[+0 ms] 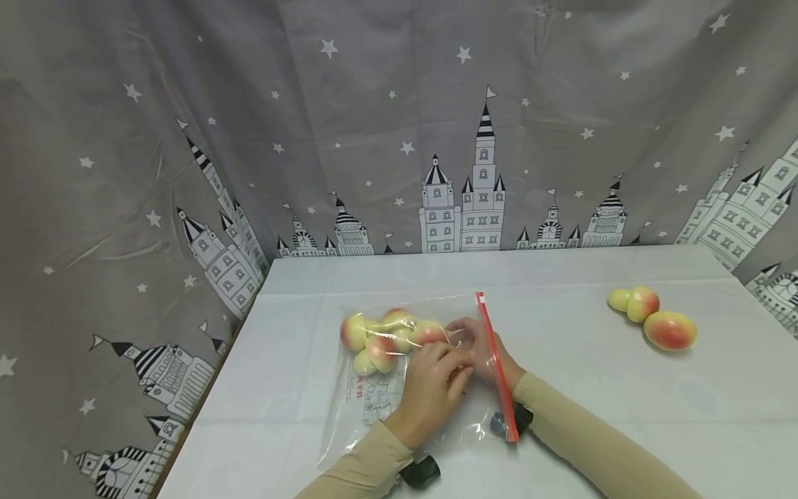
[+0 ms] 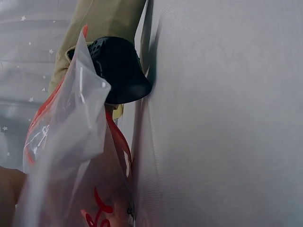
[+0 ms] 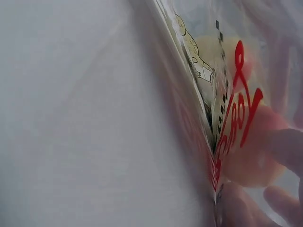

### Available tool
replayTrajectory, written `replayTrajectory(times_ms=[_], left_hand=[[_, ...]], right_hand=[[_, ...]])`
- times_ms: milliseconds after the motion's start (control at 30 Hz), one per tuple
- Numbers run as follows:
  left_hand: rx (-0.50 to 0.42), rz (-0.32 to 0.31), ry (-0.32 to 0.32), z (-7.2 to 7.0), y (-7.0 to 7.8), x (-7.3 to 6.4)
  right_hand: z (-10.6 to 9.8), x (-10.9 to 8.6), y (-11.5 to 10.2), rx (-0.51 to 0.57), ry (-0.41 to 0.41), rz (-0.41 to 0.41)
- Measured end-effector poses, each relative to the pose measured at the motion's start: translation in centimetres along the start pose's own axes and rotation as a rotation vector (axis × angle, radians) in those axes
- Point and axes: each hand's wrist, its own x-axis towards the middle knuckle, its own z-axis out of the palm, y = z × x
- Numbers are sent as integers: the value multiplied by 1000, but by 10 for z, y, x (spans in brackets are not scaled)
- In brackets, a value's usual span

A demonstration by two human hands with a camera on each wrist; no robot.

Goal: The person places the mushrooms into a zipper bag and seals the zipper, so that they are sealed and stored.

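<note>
A clear plastic zip bag [image 1: 349,416] with a red zip strip [image 1: 499,374] lies on the white table, its mouth toward the right. Inside its far left part sit several yellow fruits [image 1: 382,350] with red blush, some shaped like pears. My right hand [image 1: 479,346] reaches in through the mouth, its fingers around the rightmost fruit [image 1: 430,333]. In the right wrist view that fruit [image 3: 255,161] shows between the fingers, behind red print on the plastic. Over the bag, my left hand [image 1: 430,391] pinches the plastic beside the right hand; its fingertips are partly hidden.
At the table's right side lie a pear-shaped yellow-red fruit [image 1: 642,305] and a rounder, mango-like one [image 1: 670,331], touching. A grey curtain [image 1: 374,104] with castles and stars hangs behind the table [image 1: 561,277]. Black wrist cameras [image 1: 420,473] sit under both forearms.
</note>
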Motion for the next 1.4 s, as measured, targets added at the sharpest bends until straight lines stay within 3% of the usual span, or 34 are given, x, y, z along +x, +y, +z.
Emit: replayTrajectory(times_ms=[300, 567, 867, 1100, 1267, 1400], left_hand=[[-3, 3, -46, -1, 1, -1], [-12, 31, -27, -1, 1, -1], [-34, 56, -46, 0, 3, 1], [-36, 75, -28, 0, 3, 1], [-24, 94, 4, 2, 2, 0], [-24, 101, 16, 4, 2, -1]], right_hand=[[-4, -7, -3, 4, 18, 93], [-5, -10, -2, -8, 25, 139], [-11, -14, 3, 50, 20, 118], [-20, -14, 12, 101, -55, -26], [-27, -15, 15, 61, -82, -71], [-30, -18, 14, 31, -88, -60]])
